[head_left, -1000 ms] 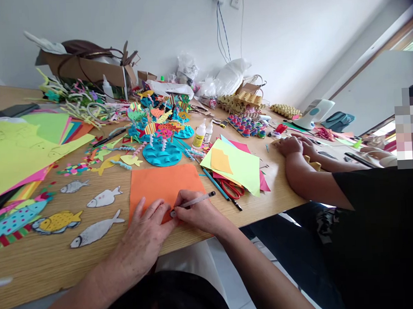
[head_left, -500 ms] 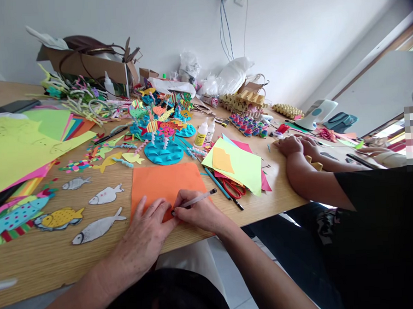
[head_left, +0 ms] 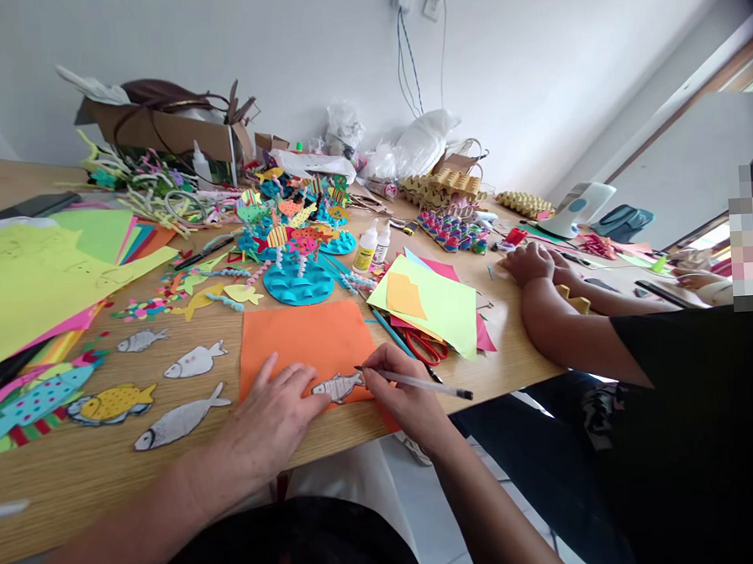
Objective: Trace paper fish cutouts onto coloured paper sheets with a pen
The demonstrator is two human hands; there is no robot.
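A white paper fish [head_left: 337, 388], thin with dark stripes and a forked tail, lies flat at five o'clock on the orange paper [head_left: 304, 336]. The left hand [head_left: 281, 415] rests at the paper's eight o'clock, fingers a little apart. At four o'clock, the right hand [head_left: 402, 392] pinches a see-through pen [head_left: 427, 383], its tip by the fish's tail. The table [head_left: 77, 474] is streaky wood. At twelve o'clock sits a round, bumpy blue base [head_left: 299, 289], with a white wall [head_left: 243, 36] behind.

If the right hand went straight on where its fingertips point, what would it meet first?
Ahead of the right hand, probably the tail of the flat white paper fish with dark markings, lying on the rectangular orange paper sheet. Whether they touch is unclear.
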